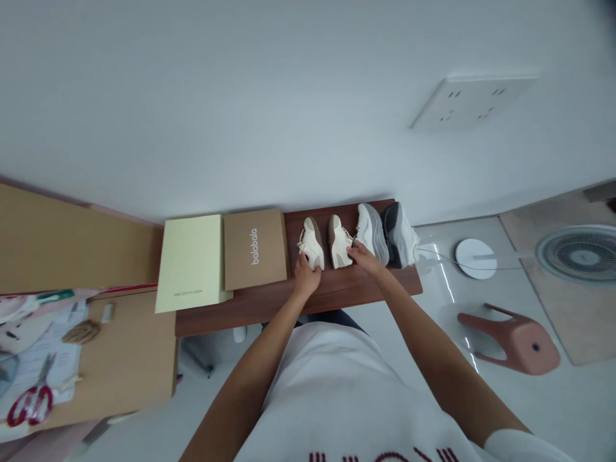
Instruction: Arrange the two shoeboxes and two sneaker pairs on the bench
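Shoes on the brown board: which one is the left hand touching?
The leftmost cream shoe, beside the balabala box. The left hand is at its near end; the right hand is at the other cream shoe.

Brown box [264, 256] and white sneaker [369, 230] flank cream shoes [314, 245], clear above.
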Demonstrator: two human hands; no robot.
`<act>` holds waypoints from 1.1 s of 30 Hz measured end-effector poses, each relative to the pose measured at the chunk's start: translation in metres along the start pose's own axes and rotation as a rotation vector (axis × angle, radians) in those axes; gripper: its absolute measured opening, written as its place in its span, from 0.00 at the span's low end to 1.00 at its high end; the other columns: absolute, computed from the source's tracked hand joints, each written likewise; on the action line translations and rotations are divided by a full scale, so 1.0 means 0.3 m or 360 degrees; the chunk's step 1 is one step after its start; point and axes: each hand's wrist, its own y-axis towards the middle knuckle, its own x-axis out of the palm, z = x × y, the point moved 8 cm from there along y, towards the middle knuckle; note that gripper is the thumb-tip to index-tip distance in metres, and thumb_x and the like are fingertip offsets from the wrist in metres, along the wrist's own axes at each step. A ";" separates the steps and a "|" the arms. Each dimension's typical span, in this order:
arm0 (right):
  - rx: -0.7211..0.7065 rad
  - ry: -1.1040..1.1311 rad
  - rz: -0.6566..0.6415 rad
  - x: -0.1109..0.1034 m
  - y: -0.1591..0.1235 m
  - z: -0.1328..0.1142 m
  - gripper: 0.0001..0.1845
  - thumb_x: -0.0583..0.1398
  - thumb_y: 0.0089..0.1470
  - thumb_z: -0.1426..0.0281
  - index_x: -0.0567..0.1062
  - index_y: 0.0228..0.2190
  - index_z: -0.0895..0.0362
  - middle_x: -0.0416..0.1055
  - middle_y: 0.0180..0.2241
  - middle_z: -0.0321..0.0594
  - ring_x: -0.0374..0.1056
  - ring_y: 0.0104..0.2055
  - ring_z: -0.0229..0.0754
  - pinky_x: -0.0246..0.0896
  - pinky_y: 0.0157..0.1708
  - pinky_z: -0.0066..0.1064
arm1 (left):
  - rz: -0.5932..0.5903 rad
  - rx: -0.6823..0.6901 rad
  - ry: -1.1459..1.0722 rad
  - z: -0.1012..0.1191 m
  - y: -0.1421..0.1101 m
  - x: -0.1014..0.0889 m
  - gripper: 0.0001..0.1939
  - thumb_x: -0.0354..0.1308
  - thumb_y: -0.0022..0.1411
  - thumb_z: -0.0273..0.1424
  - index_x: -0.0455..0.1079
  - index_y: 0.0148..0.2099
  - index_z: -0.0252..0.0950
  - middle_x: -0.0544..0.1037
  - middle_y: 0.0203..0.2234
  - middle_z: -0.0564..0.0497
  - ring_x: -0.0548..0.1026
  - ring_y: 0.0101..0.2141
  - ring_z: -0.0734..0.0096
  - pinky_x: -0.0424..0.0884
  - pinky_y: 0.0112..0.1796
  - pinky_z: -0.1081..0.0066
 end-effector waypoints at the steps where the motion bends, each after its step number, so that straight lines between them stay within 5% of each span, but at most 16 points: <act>1: -0.0047 -0.0008 -0.0023 0.010 0.012 0.002 0.30 0.58 0.61 0.62 0.65 0.62 0.56 0.72 0.57 0.48 0.71 0.55 0.47 0.71 0.48 0.35 | 0.0004 -0.0003 -0.0001 -0.010 0.005 0.005 0.39 0.57 0.60 0.30 0.50 0.71 0.29 0.60 0.67 0.31 0.58 0.67 0.50 0.55 0.65 0.54; 8: -0.0249 -0.0703 0.0095 0.027 0.092 0.048 0.19 0.59 0.54 0.71 0.76 0.48 0.62 0.77 0.48 0.49 0.73 0.52 0.48 0.67 0.52 0.37 | -0.0249 -0.0119 0.0058 -0.078 0.030 0.069 0.20 0.55 0.65 0.29 0.68 0.58 0.30 0.77 0.51 0.35 0.76 0.53 0.55 0.69 0.54 0.61; 18: -0.0336 -0.1344 -0.0026 0.093 0.090 0.046 0.12 0.65 0.54 0.67 0.78 0.39 0.62 0.78 0.43 0.50 0.73 0.46 0.49 0.65 0.47 0.34 | -0.0306 0.0018 0.0216 -0.059 0.046 0.068 0.14 0.61 0.63 0.30 0.73 0.50 0.32 0.77 0.50 0.39 0.76 0.50 0.58 0.69 0.52 0.65; 26: -0.0811 -0.1495 0.0077 0.090 0.032 -0.079 0.17 0.61 0.59 0.67 0.77 0.48 0.62 0.76 0.50 0.52 0.69 0.55 0.51 0.58 0.56 0.37 | -0.0096 0.0316 0.0588 0.048 0.015 -0.040 0.13 0.58 0.64 0.31 0.75 0.50 0.35 0.75 0.51 0.40 0.68 0.56 0.52 0.62 0.57 0.58; 33: -0.1063 -0.1850 0.0015 0.160 -0.020 -0.205 0.18 0.58 0.62 0.62 0.77 0.46 0.61 0.77 0.47 0.56 0.65 0.55 0.56 0.56 0.54 0.40 | -0.0160 0.0446 0.0895 0.173 0.020 -0.067 0.16 0.52 0.68 0.33 0.71 0.53 0.33 0.76 0.49 0.35 0.69 0.56 0.49 0.63 0.54 0.57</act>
